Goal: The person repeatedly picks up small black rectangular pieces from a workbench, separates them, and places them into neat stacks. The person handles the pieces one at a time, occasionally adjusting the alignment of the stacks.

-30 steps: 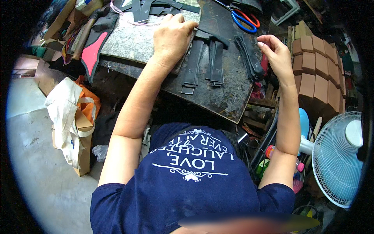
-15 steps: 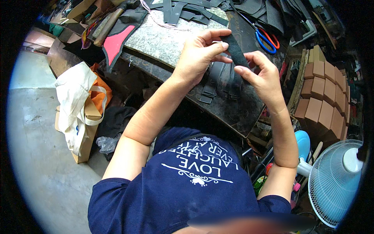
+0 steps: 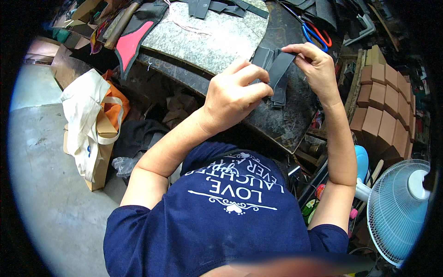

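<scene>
A dark grey leather-like strip (image 3: 282, 69) stretches between my hands above the dark workbench. At its upper end, my right hand (image 3: 317, 69) pinches it between thumb and fingers. My left hand (image 3: 237, 94) is curled, its fingertips meeting the strip's lower end; the thumb is mostly hidden. Similar strips (image 3: 263, 56) lie in a pile on the bench just behind and below the held one, partly covered by my hands.
A pale stone slab (image 3: 207, 41) carries more dark strips (image 3: 221, 7) at its far edge. Scissors (image 3: 316, 36) with red and blue handles lie beyond my right hand. A hammer (image 3: 122, 25) and a pink-and-black piece (image 3: 134, 45) sit left. Tan blocks (image 3: 380, 101) and a fan (image 3: 397, 212) stand right.
Both hands have shifted: the left came nearer and lower, the right moved slightly up. The strip between them has turned, its upper end now in the right hand.
</scene>
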Available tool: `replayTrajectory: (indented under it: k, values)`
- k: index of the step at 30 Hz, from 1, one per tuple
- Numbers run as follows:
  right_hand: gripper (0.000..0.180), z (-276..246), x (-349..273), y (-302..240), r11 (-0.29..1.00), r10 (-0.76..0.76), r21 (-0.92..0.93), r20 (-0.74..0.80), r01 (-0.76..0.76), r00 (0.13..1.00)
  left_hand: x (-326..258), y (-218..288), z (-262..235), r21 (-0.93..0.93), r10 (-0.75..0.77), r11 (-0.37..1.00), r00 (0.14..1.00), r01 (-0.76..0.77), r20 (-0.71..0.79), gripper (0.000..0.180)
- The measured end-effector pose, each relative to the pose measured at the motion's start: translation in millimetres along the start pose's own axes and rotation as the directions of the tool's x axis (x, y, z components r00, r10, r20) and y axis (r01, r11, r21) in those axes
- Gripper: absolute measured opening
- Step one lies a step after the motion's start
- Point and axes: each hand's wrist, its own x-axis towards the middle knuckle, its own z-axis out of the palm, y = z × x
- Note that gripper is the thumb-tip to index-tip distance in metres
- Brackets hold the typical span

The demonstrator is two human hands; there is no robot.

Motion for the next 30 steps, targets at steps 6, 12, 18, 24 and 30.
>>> replayTrajectory:
  k: [6, 12, 18, 24, 30]
  values:
    - [0.031, 5.0, 9.3, -1.1, 0.762, 0.213, 0.553, 0.277, -0.337, 0.937, -18.5, -0.8, -2.5, 0.057, -0.029, 0.998, 0.999, 0.026, 0.041, 0.026]
    - [0.035, 7.1, 21.5, -3.3, 0.787, 0.219, 0.493, 0.338, -0.371, 0.915, -23.8, -0.7, -2.2, 0.14, -0.01, 0.99, 1.0, 0.006, 0.027, 0.015]
    - [0.043, 8.4, 28.2, -7.8, 0.694, 0.264, 0.561, 0.384, -0.451, 0.885, -27.5, 0.7, -1.4, 0.145, -0.046, 0.989, 0.999, 0.041, 0.03, 0.013]
    - [0.034, 11.7, 29.1, -1.2, 0.713, 0.251, 0.558, 0.361, -0.424, 0.898, -27.7, -0.3, -2.4, 0.125, -0.077, 0.989, 0.997, 0.073, 0.028, 0.022]
    - [0.032, 12.1, 23.0, 5.1, 0.922, 0.107, 0.357, 0.134, -0.149, 0.985, -31.2, 2.0, -7.9, 0.171, -0.161, 0.975, 0.983, 0.143, 0.093, 0.059]
